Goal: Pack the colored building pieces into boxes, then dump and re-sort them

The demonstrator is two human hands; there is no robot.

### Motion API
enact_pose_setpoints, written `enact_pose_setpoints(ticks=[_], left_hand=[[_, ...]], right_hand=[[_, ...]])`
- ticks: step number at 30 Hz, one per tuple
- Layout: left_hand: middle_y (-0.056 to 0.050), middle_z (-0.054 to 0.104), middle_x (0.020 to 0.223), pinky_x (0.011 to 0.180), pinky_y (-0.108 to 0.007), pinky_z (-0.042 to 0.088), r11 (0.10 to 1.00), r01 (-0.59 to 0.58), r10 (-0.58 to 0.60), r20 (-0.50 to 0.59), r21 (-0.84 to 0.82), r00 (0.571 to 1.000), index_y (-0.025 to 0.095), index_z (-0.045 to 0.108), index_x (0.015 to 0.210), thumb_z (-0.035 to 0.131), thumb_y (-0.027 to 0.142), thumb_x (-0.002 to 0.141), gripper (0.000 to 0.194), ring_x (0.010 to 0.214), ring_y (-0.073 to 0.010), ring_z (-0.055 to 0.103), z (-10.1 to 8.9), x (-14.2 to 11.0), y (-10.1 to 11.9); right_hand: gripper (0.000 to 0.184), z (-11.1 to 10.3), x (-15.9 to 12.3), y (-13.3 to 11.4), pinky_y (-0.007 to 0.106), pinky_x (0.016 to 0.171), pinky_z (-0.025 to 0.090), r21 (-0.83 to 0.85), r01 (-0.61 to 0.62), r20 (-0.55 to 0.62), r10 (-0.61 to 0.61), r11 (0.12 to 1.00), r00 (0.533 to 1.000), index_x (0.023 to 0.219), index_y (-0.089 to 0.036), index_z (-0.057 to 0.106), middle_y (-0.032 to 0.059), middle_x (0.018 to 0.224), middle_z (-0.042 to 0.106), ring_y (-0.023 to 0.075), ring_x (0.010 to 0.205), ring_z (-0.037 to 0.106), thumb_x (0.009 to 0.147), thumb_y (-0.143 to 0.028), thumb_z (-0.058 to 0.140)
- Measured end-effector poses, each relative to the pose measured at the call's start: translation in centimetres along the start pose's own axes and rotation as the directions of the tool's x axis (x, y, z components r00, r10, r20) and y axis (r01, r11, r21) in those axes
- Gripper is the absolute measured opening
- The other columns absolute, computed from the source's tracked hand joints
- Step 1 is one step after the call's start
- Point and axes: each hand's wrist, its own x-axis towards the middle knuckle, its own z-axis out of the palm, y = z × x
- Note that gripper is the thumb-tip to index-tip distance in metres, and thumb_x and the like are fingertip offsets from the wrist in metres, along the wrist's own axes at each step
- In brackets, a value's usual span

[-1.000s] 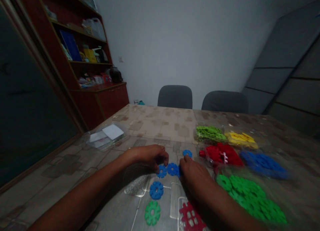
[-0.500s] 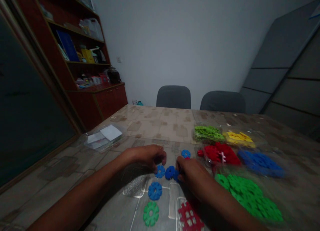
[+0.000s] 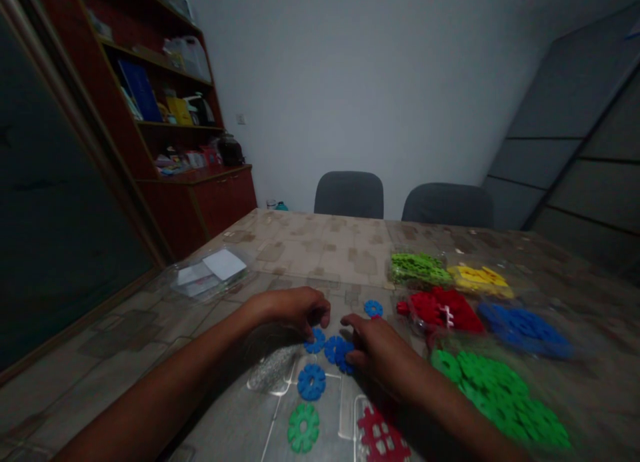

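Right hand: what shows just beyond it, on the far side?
Beyond the right hand are a blue notched disc and a red sliver. The hand appears to cover the rest of the red thing.

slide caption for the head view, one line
Left hand and right hand among blue notched discs on a patterned table, with colour-sorted pieces to the right.

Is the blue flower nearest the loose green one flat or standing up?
Flat: the blue flower shows its whole round face upward.

In dim light, a pale wall [image 3: 390, 82] rises behind two grey chairs [image 3: 349, 195] and a patterned table [image 3: 320, 242], with a reddish-brown cabinet [image 3: 225, 199] at left
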Motion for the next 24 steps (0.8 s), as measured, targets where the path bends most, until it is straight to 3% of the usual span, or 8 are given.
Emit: enact_pose_setpoints(ticks=[8, 11, 17, 20, 24], left_hand=[[0.005, 0.055, 0.080, 0.061, -0.020, 0.040, 1.000, -0.001, 0.001, -0.007, -0.013, 1.000, 0.017, 0.063, 0.089, 0.082, 0.007, 0.065, 0.033, 0.071, -0.0126, 0.053, 0.1, 0.1, -0.2], [0.004, 0.055, 0.080, 0.061, -0.021, 0.041, 1.000, -0.003, 0.003, -0.007, -0.023, 1.000, 0.017, 0.063, 0.090, 0.083, 0.013, 0.066, 0.031, 0.071, -0.0131, 0.054, 0.1, 0.1, -0.3], [0.004, 0.056, 0.080, 0.062, -0.021, 0.042, 0.999, -0.012, 0.012, -0.003, -0.035, 1.000, 0.017, 0.063, 0.091, 0.083, 0.020, 0.068, 0.031, 0.073, -0.0139, 0.055, 0.0, 0.0, -0.4], [0.003, 0.055, 0.079, 0.062, -0.022, 0.041, 0.999, -0.010, 0.010, -0.007, -0.034, 1.000, 0.016, 0.064, 0.091, 0.082, 0.022, 0.068, 0.030, 0.072, -0.0141, 0.055, 0.1, 0.0, -0.4], [0.003, 0.055, 0.081, 0.061, -0.022, 0.041, 0.999, -0.013, 0.013, -0.010, -0.035, 1.000, 0.016, 0.064, 0.090, 0.081, 0.023, 0.069, 0.028, 0.071, -0.0137, 0.054, 0.1, 0.0, -0.4]], right_hand=[[0.034, 1.4, 0.3, -1.5, 0.035, 0.077, 0.041, 0.000, -0.069, -0.004, 0.069, 0.998, 0.998, 0.113, -0.012, 0.065, 0.0175, 0.108, 0.071, 0.0314, 0.099, 0.065, 0.080, -0.019, 0.069], [0.036, 1.4, 0.1, -1.3, 0.031, 0.077, 0.039, 0.037, -0.043, -0.034, 0.044, 0.998, 0.998, 0.112, -0.013, 0.063, 0.0135, 0.110, 0.070, 0.0266, 0.099, 0.063, 0.077, -0.016, 0.070], [0.023, 1.6, -0.1, -0.8, 0.023, 0.070, 0.037, 0.149, 0.107, -0.044, -0.101, 0.983, 0.994, 0.099, -0.021, 0.067, 0.0012, 0.097, 0.071, 0.0168, 0.089, 0.063, 0.077, -0.014, 0.068], [0.019, -0.2, -0.4, -0.4, 0.022, 0.067, 0.037, 0.179, 0.139, -0.062, -0.130, 0.974, 0.990, 0.096, -0.022, 0.070, 0.0001, 0.091, 0.072, 0.0163, 0.084, 0.064, 0.078, -0.015, 0.069], [0.009, -5.2, -1.4, 1.3, 0.025, 0.066, 0.042, 0.187, 0.096, -0.155, -0.067, 0.978, 0.986, 0.092, -0.019, 0.071, 0.0032, 0.086, 0.074, 0.0170, 0.076, 0.065, 0.084, -0.018, 0.066]])
